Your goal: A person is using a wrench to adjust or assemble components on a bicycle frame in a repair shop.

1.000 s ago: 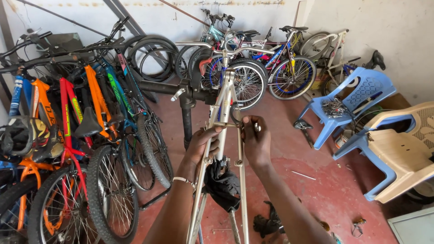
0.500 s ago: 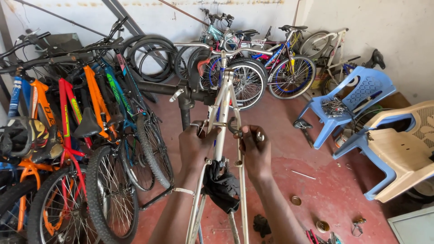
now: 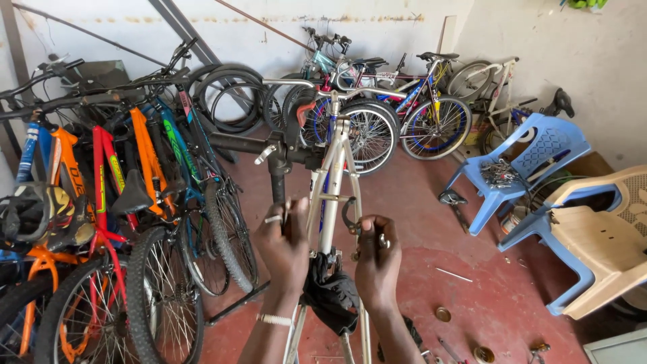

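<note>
The silver bike frame (image 3: 331,195) stands clamped in a black repair stand (image 3: 278,158), rising between both hands. The left hand (image 3: 286,246) has its fingers closed on a small tool beside the frame; the right hand (image 3: 377,259) pinches the brake arm (image 3: 350,219). Parked bicycles (image 3: 114,195) crowd the left; red floor (image 3: 465,296) lies open rightward toward blue chairs (image 3: 519,168).

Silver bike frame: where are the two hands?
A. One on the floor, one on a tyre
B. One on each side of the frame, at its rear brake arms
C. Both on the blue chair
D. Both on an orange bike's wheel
B: the left hand and right hand flank the silver frame, fingers at its brake arms.
</note>
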